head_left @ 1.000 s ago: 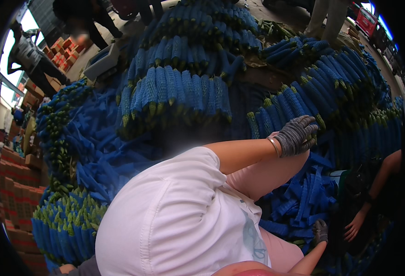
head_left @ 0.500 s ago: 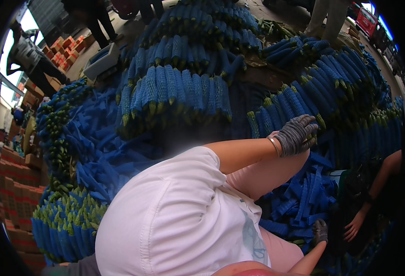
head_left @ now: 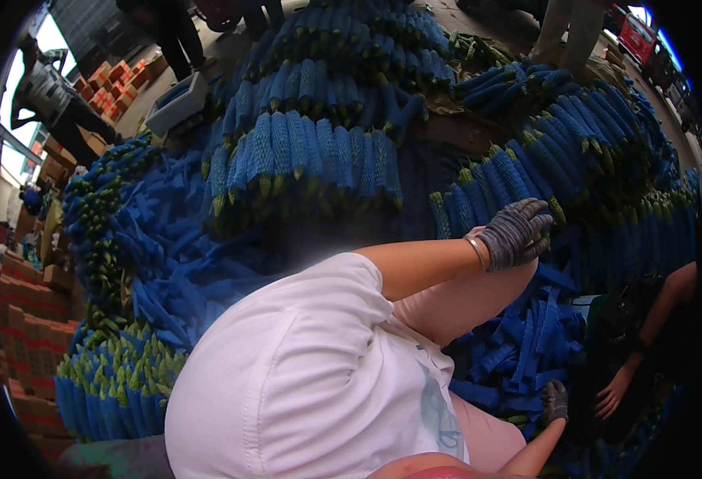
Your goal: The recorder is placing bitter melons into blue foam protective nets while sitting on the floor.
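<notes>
My left hand, in a grey knitted glove with a metal bangle at the wrist, rests over my raised pink-trousered knee. Its fingers are stretched out and hold nothing. Lower down, my right hand, also gloved in grey, hangs beside my other knee. Its fingers look loosely extended, with nothing visible in them. Just beyond the left hand lies a row of long green gourds in blue mesh sleeves, their pointed tips bare. Loose, flat blue sleeves are heaped between my two hands.
Another person's bare hand hangs at the right. More sleeved gourds are stacked ahead. At left are a pile of blue sleeves, upright gourds and cardboard cartons. A white crate stands farther off, near standing people.
My two hands stay where they were. At the lower left edge, a dark grey shape with a green patch has come further into sight.
</notes>
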`<state>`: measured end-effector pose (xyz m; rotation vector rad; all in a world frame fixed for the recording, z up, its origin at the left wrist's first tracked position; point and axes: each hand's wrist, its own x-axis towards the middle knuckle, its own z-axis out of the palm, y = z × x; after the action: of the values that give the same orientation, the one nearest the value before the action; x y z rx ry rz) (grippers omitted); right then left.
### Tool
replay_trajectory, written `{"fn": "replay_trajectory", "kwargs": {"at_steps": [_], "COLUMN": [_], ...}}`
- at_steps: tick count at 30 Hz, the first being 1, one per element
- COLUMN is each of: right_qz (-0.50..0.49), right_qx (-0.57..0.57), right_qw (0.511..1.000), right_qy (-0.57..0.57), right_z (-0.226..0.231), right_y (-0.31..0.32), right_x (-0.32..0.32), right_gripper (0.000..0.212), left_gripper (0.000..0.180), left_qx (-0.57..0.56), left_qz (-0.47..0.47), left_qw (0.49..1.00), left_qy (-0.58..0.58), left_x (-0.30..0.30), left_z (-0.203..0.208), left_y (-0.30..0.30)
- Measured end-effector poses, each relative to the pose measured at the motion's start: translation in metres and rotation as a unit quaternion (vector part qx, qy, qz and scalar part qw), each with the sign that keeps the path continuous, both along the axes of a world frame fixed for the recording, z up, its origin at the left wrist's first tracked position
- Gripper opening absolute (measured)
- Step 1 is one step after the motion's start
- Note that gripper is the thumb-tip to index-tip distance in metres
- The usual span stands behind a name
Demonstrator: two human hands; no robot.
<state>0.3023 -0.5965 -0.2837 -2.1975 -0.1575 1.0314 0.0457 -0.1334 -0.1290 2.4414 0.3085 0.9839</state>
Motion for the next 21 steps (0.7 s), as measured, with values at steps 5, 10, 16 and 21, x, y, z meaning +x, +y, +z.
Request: {"fn": "replay_trajectory", "kwargs": {"at_steps": [5,10,16,21], "right_qz": [0.002,0.002,0.003,0.001], "right_qx": [0.009,-0.004,0.004,0.001], "right_qw": [1.0,1.0,1.0,1.0], "right_qy": [0.011,0.008,0.007,0.001], "right_z": [-0.0009,0.0027,0.0016,0.001], "right_y": [-0.0011,0.0018,0.0039,0.0023], "right_x": [0.0011,-0.0014,-0.0008,-0.0014], "right_gripper": [0.039,0.038,0.038,0.037], "left_gripper": [0.046,0.046,0.045,0.045], "left_qx": [0.004,-0.001,0.003,-0.001], "left_qz": [0.001,0.0,0.0,0.0], "left_qw": [1.0,1.0,1.0,1.0], "left_qy": [-0.003,0.0,-0.001,-0.001], "left_x": [0.0005,0.0011,0.0009,0.0003], "left_z": [-0.0024,-0.0048,0.0002,-0.0013], "left_y": [-0.0003,0.0003,0.0011,0.0006]}}
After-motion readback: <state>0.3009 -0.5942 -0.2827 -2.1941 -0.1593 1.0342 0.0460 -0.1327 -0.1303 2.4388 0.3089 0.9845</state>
